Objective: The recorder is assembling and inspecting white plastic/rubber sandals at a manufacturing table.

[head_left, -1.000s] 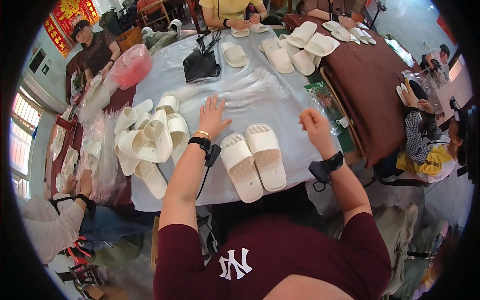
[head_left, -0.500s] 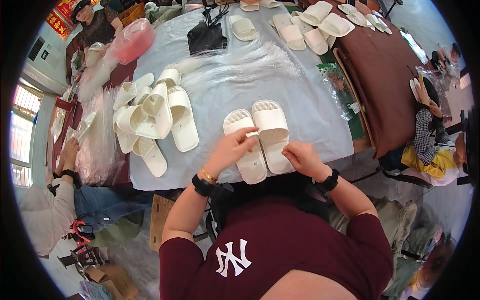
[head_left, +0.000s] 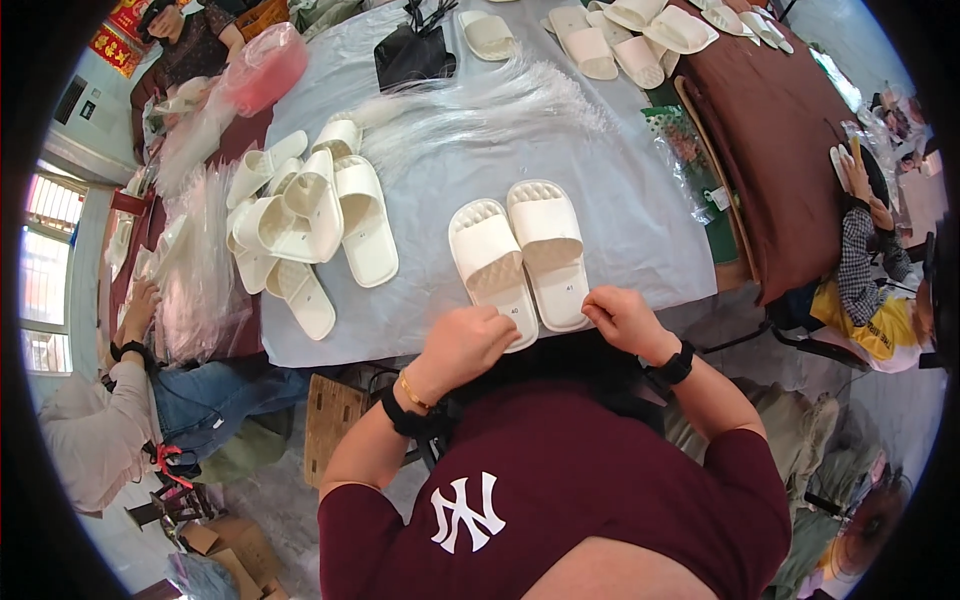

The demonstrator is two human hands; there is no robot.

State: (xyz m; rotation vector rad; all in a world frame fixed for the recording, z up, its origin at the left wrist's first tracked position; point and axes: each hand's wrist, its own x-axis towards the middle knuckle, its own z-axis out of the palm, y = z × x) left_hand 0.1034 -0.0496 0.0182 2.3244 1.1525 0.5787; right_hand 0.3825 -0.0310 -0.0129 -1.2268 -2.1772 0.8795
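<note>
A pair of white slippers lies side by side on the table in front of me, the left slipper [head_left: 487,258] slightly nearer than the right slipper [head_left: 552,250]. Their toes point away from me, and each has a broad strap and a quilted footbed. My left hand [head_left: 465,345], partly smeared by motion, has curled fingers at the left slipper's heel edge. My right hand [head_left: 630,324] is closed in a pinch with its fingertips against the outer side of the right slipper's heel. What either hand pinches, if anything, is hidden.
Loosely heaped white slippers [head_left: 310,215] lie to the left. Clear plastic bags [head_left: 490,105] spread across the far table, below a black bag [head_left: 415,58]. More slippers [head_left: 625,45] sit far right beside a brown covered table [head_left: 770,150]. Other people [head_left: 95,430] work at both sides.
My left hand has come back from the left slipper's strap to its heel. My right hand stays beside the right heel. The view has tilted slightly.
</note>
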